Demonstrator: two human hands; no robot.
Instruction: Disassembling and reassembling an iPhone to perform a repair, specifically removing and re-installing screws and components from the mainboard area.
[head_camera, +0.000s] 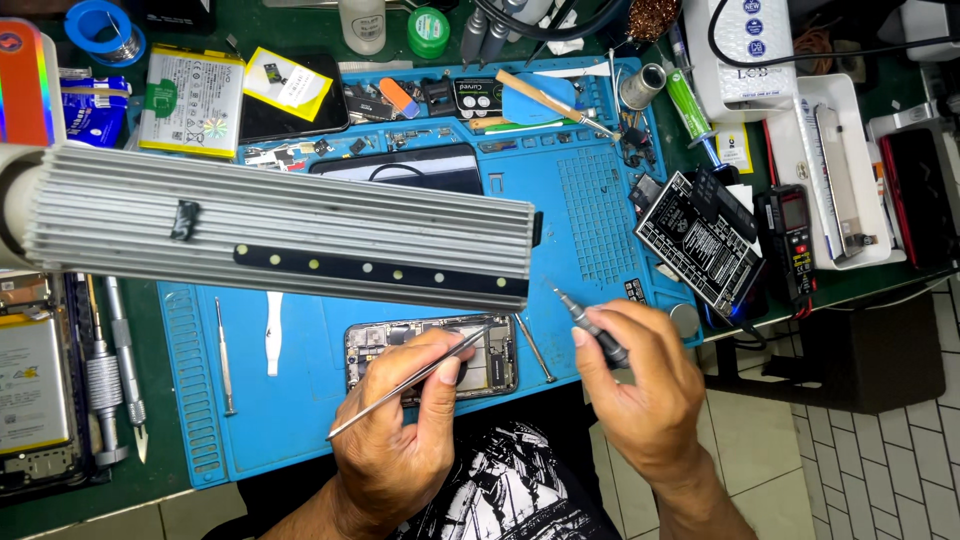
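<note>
An opened phone (372, 343) lies on the blue work mat (590, 215), its insides exposed, near the front edge. My left hand (395, 440) grips thin metal tweezers (378, 403) whose tips reach over the phone's right half. My right hand (640, 385) holds a small dark screwdriver (590, 322), tip pointing up and left, just right of the phone and clear of it. A ribbed grey lamp head (280, 225) hangs across the view and hides the mat behind it.
Loose tools lie on the mat: a white spudger (274, 332), a thin pick (224, 355) and a metal rod (535, 347). A black circuit board (695, 240) and a multimeter (790, 240) sit right. Phone batteries (190, 100) and another phone (30, 385) lie left.
</note>
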